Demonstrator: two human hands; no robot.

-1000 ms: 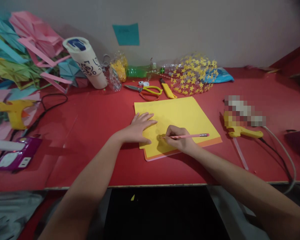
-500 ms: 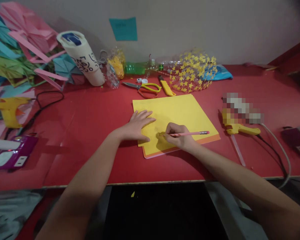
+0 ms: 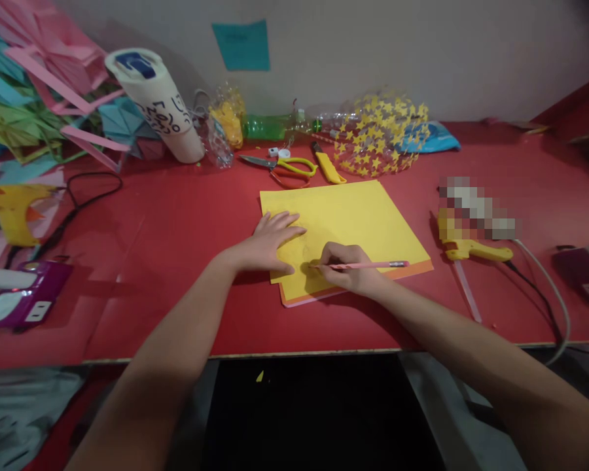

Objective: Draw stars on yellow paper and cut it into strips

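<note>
A yellow sheet of paper (image 3: 358, 219) lies on top of an orange sheet (image 3: 415, 269), whose edge shows at the front and right. My left hand (image 3: 269, 245) rests flat on the sheet's left side with its fingers spread. In my right hand (image 3: 349, 267) is a pink pencil (image 3: 373, 265), gripped close to its point, its eraser end toward the right. The pencil's tip is at the yellow paper, between my two hands. Faint drawn lines show on the paper near my left fingers.
Behind the paper lie scissors (image 3: 294, 167), a yellow utility knife (image 3: 328, 165) and star-patterned clear wrap (image 3: 377, 137). A white tumbler (image 3: 160, 108) leans at back left. Yellow glue guns (image 3: 478, 250) with cords lie at both sides. Folded coloured paper (image 3: 53, 59) fills the far left.
My right hand and the pencil have shifted slightly left over the paper. My left hand stays in place on it. The whole view has moved a little.
</note>
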